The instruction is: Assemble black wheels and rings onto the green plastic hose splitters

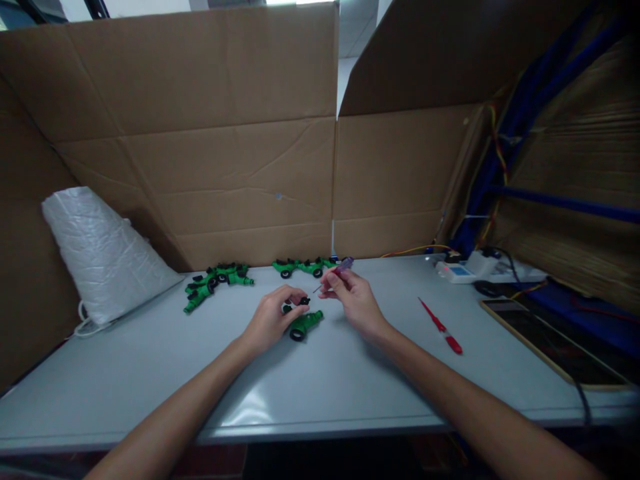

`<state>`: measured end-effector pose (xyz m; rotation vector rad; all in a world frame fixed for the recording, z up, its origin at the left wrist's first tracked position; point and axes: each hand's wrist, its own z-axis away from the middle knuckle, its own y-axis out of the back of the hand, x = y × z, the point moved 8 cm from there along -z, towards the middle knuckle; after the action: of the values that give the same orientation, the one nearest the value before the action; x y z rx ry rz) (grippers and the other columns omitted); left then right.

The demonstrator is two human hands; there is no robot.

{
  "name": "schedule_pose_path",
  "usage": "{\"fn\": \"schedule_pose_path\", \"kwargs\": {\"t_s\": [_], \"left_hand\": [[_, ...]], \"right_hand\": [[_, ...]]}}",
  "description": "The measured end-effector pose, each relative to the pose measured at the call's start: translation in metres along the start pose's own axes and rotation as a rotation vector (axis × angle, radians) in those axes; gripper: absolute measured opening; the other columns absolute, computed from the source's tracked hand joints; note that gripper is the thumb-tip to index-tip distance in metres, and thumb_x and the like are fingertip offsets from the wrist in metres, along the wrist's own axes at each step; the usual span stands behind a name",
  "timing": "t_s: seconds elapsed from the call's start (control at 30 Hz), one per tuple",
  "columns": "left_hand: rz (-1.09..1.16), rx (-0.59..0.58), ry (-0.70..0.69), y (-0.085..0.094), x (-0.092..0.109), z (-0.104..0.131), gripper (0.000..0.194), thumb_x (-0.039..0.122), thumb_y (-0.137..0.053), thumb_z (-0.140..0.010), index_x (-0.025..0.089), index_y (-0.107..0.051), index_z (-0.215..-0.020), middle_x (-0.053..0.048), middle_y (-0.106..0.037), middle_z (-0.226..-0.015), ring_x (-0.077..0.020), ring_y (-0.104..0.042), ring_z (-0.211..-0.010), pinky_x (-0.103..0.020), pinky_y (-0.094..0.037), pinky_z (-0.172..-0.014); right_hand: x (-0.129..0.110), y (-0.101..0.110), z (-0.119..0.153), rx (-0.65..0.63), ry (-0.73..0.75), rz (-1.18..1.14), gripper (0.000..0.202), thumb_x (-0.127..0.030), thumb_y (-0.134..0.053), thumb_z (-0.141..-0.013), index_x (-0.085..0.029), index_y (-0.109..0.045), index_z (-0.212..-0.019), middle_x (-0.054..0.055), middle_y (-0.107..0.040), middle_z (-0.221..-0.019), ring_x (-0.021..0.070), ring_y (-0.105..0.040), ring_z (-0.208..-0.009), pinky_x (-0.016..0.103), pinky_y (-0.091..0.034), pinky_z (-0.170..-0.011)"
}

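Over the middle of the table (pixel 370 393), my left hand (pixel 270 319) pinches a small black part (pixel 305 301) between thumb and fingers. Just below those fingertips is a green toy vehicle piece (pixel 309 323) with a black wheel; whether the hand touches it I cannot tell. My right hand (pixel 359 301) is closed around a small screwdriver (pixel 344 266) with a purple handle. Its thin shaft slants down to the left, and the tip is a short way apart from the black part.
Several green toy vehicles with black wheels lie at the back left (pixel 220 277) and back middle (pixel 303 267). A red screwdriver (pixel 440 325) is on the right. Beyond it are a phone-like tablet (pixel 550 343) and a power strip (pixel 490 267). A white bag (pixel 107 257) leans against the cardboard wall (pixel 240 167).
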<state>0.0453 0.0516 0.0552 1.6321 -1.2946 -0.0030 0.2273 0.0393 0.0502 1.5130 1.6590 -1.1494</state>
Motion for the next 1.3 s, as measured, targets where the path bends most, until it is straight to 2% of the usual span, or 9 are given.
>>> {"fn": "schedule_pose_path", "kwargs": {"t_s": [0.1,0.23,0.5,0.93,1.3], "left_hand": [[0.004,-0.008,-0.001,-0.001,0.000,0.000,0.025,0.034,-0.070,-0.098,0.020,-0.073,-0.118,-0.005,-0.073,-0.099,-0.0199,-0.068,-0.091,-0.032,-0.052,-0.085],[0.015,-0.024,-0.027,-0.001,0.005,0.001,0.027,0.034,-0.066,-0.101,0.021,-0.073,-0.122,-0.006,-0.073,-0.100,-0.0203,-0.068,-0.092,-0.032,-0.052,-0.086],[0.035,-0.016,-0.010,-0.003,0.002,0.002,0.023,0.035,-0.070,-0.098,0.021,-0.074,-0.116,-0.005,-0.075,-0.102,-0.0200,-0.069,-0.092,-0.030,-0.053,-0.086],[0.089,-0.019,-0.011,-0.004,0.004,0.002,0.022,0.036,-0.070,-0.098,0.019,-0.074,-0.112,-0.006,-0.075,-0.103,-0.0198,-0.070,-0.091,-0.030,-0.054,-0.086],[0.097,-0.003,0.018,-0.003,0.003,0.002,0.022,0.036,-0.073,-0.095,0.018,-0.073,-0.109,-0.005,-0.075,-0.099,-0.0191,-0.068,-0.088,-0.030,-0.052,-0.083]], "right_hand": [[0.005,-0.003,0.001,-0.014,-0.032,-0.056,0.046,-0.064,-0.074,-0.087,-0.020,-0.067,-0.093,0.003,-0.067,-0.089,0.0187,-0.070,-0.078,0.042,-0.067,-0.082],[0.007,-0.004,0.003,-0.029,0.001,-0.023,0.041,-0.060,-0.074,-0.089,-0.022,-0.064,-0.100,0.003,-0.069,-0.092,0.0200,-0.072,-0.083,0.044,-0.067,-0.085],[0.007,-0.009,0.010,-0.079,0.060,0.101,0.033,-0.055,-0.067,-0.096,-0.024,-0.061,-0.104,0.002,-0.067,-0.096,0.0220,-0.076,-0.085,0.044,-0.069,-0.084],[0.002,-0.013,0.016,-0.081,0.052,0.124,0.035,-0.059,-0.066,-0.096,-0.025,-0.060,-0.104,0.003,-0.065,-0.100,0.0206,-0.076,-0.083,0.042,-0.069,-0.082],[-0.004,-0.016,0.016,-0.085,0.069,0.112,0.031,-0.054,-0.065,-0.098,-0.023,-0.060,-0.101,0.003,-0.064,-0.097,0.0202,-0.076,-0.081,0.042,-0.068,-0.083]]}}
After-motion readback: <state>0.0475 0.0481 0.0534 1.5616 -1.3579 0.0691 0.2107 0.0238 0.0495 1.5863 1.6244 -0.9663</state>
